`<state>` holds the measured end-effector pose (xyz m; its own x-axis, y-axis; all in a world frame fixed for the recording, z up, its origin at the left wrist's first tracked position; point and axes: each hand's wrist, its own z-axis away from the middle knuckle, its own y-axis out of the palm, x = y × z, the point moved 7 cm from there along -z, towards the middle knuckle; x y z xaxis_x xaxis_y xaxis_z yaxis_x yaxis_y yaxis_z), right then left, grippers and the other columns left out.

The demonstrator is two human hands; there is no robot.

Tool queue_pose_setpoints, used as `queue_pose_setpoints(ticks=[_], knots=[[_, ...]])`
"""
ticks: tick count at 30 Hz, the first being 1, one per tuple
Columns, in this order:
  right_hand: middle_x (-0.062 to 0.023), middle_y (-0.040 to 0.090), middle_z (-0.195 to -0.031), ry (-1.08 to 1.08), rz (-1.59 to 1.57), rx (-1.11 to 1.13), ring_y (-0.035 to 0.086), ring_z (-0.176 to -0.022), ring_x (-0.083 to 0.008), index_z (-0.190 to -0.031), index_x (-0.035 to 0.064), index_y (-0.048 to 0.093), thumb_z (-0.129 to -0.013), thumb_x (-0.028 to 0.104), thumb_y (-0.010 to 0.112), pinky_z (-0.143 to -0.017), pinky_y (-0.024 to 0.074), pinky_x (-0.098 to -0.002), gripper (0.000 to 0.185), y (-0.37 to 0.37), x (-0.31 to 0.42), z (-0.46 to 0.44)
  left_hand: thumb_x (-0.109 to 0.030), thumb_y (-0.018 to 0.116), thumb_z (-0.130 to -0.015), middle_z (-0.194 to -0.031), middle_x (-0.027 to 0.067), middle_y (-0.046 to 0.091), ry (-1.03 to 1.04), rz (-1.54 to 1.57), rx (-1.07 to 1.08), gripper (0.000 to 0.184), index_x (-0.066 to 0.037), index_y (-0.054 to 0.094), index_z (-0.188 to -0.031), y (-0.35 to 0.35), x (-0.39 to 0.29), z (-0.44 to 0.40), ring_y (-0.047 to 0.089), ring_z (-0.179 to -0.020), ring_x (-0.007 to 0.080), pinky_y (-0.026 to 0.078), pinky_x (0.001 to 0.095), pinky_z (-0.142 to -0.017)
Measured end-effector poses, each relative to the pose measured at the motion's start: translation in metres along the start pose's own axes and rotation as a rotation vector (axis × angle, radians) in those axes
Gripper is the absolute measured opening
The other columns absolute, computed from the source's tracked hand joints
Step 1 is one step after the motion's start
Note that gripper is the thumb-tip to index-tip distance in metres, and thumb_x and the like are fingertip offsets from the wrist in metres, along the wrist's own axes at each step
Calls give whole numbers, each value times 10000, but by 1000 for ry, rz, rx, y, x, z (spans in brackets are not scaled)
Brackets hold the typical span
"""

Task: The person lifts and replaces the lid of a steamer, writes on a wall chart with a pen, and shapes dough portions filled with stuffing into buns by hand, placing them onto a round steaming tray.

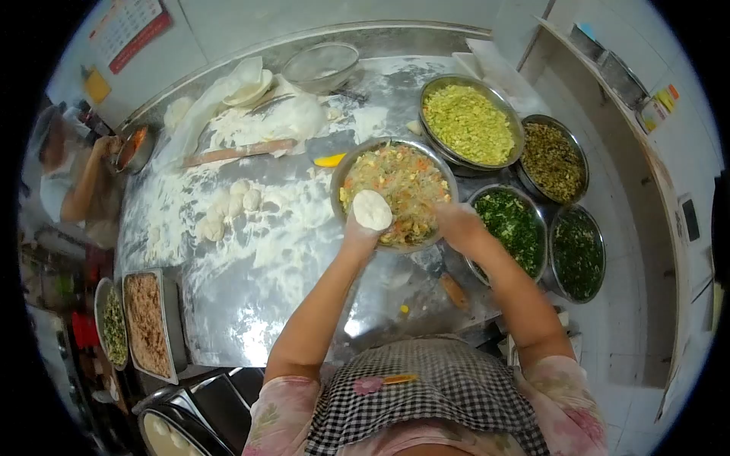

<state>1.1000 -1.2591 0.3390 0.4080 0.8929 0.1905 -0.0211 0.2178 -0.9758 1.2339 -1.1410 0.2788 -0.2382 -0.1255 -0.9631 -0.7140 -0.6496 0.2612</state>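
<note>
A flat round dough wrapper (372, 210) rests on my left hand (363, 232), which is under it at the left side of a metal bowl (341, 169). The bowl holds a mixed filling (399, 178) of pale strands, orange shreds and yellow egg-like bits. At the bowl's right rim is my right hand (458, 226). Its fingers are smeared by motion, so whether they hold anything does not show. Below the bowl, a wooden-handled tool (453, 291) lies on the metal table (304, 262).
More bowls stand to the right: yellow-green filling (468, 125), brown-green filling (553, 159) and chopped greens (508, 228). Several dough pieces (220, 215), a rolling pin (239, 153) and a yellow-handled scraper (329, 160) lie leftward. A tray (173, 327) sits front left; a person (80, 171) works beyond.
</note>
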Motion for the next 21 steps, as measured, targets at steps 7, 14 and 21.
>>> queue_pose_setpoints(ticks=[7,14,21], knots=[[-222,613,-832,2,41,66,609,-830,-343,-970,6,615,-787,42,497,-753,476,-405,220,34,-42,-4,-95,735,-643,-836,139,623,-177,-618,87,440,-8,523,-1019,4,52,-51,621,-745,245,492,336,-620],[-247,589,-865,19,-305,-59,591,-862,-389,-950,-22,559,-769,49,503,-758,467,-458,202,56,12,8,-182,721,-671,-908,215,620,171,-849,-205,454,24,509,-1015,22,17,-22,596,-863,386,461,432,-756],[-223,604,-912,-110,-190,-94,597,-880,-384,-969,-1,570,-788,65,494,-768,467,-460,206,-24,-3,4,-246,781,-652,-996,215,608,36,-832,-195,641,25,421,-1108,22,-2,-20,597,-945,356,467,410,-805]])
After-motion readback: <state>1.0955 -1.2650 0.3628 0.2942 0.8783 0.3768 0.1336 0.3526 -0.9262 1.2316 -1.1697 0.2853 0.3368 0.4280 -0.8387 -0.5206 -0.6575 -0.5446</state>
